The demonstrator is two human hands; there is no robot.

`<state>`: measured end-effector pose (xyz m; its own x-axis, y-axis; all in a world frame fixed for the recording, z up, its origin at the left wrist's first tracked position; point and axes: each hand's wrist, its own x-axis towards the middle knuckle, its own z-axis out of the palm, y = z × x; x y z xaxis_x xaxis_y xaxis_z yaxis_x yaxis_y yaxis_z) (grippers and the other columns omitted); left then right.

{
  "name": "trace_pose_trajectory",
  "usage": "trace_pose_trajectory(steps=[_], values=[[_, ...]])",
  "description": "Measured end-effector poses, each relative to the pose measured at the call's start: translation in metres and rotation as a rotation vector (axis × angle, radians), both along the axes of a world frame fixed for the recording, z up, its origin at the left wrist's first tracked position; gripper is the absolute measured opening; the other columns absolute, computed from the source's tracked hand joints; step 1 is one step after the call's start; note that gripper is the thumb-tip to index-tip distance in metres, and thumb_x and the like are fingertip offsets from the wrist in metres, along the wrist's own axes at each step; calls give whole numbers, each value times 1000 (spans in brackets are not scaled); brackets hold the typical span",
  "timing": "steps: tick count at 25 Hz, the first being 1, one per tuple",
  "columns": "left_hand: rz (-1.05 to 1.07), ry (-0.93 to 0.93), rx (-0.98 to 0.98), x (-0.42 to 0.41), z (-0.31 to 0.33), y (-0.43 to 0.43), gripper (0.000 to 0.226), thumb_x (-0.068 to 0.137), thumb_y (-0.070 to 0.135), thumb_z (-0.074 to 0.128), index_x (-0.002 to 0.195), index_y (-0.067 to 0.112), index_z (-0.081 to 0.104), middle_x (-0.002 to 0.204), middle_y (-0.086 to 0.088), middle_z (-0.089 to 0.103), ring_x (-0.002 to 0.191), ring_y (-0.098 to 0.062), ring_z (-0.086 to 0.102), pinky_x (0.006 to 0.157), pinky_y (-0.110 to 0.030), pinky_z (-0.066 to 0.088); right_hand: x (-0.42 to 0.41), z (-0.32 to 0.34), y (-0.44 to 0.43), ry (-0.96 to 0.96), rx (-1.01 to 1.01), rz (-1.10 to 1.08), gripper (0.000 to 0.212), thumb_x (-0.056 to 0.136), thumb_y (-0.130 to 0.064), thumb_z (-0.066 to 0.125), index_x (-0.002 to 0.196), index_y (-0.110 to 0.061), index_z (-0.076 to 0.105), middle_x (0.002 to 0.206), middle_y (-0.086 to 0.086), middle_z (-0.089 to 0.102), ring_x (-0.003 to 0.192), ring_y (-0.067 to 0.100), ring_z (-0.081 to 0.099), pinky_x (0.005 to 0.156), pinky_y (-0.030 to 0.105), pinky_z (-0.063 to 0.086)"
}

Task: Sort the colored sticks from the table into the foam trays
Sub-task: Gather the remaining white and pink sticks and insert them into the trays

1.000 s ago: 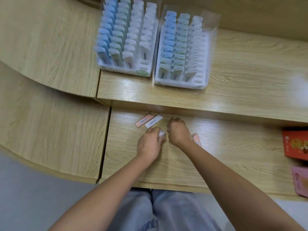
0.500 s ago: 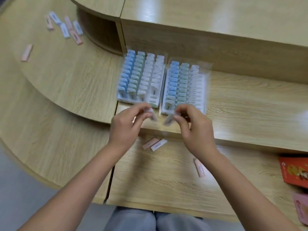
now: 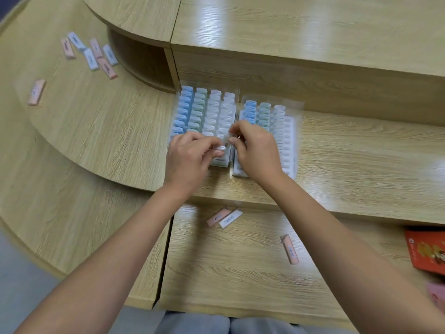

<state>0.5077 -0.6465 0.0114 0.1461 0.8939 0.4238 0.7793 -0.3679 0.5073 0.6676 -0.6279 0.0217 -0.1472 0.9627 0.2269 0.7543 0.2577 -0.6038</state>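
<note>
Two white foam trays stand side by side on the raised shelf, the left tray (image 3: 178, 97) and the right tray (image 3: 292, 131), both holding rows of blue, green and white sticks. My left hand (image 3: 190, 160) pinches a white stick (image 3: 221, 148) over the near end of the left tray. My right hand (image 3: 257, 150) pinches another pale stick (image 3: 227, 136) just beside it, fingertips almost meeting. On the lower desk lie a pink stick (image 3: 218, 216), a white stick (image 3: 230, 220) and another pink stick (image 3: 290, 249).
Several pink and pale blue sticks (image 3: 96, 55) lie scattered on the curved shelf at the far left, with one pink stick (image 3: 36, 92) apart from them. A red box (image 3: 426, 251) and a pink box (image 3: 437, 296) sit at the right edge.
Both hands lifted from the lower desk with a stick each, rose to the trays, and now meet over the near end of the left tray.
</note>
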Motion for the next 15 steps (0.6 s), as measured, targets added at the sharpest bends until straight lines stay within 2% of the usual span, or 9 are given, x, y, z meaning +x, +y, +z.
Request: trace_pose_trajectory(steps=[4, 8, 12, 15], values=[[-46, 66, 69, -1, -2, 3, 12, 83, 25, 64, 84, 16, 71, 69, 2, 61, 76, -13, 52, 75, -25, 29, 3, -4, -2, -11, 39, 44, 6, 85, -9, 61, 91, -7, 61, 78, 3, 63, 72, 13, 45, 61, 32, 43], [-88, 115, 146, 2, 3, 8, 11, 82, 22, 63, 80, 15, 72, 62, 0, 60, 72, -15, 52, 74, -28, 32, -1, -3, 0, -47, 88, 71, 12, 87, -14, 57, 96, -8, 61, 77, 7, 64, 73, 25, 57, 57, 38, 48], [-108, 104, 150, 2, 5, 12, 12, 79, 19, 64, 76, 11, 72, 61, -3, 59, 73, -11, 43, 73, -27, 31, -1, -5, 2, -63, 100, 87, 12, 88, -19, 55, 91, -8, 61, 72, 8, 62, 69, 25, 56, 55, 43, 49], [-107, 98, 139, 3, 2, 8, 7, 79, 16, 68, 78, 11, 73, 63, -1, 61, 76, -9, 44, 76, -25, 30, 0, -4, 1, -65, 119, 106, 16, 87, -21, 53, 88, -8, 62, 71, 7, 62, 69, 25, 57, 55, 43, 49]])
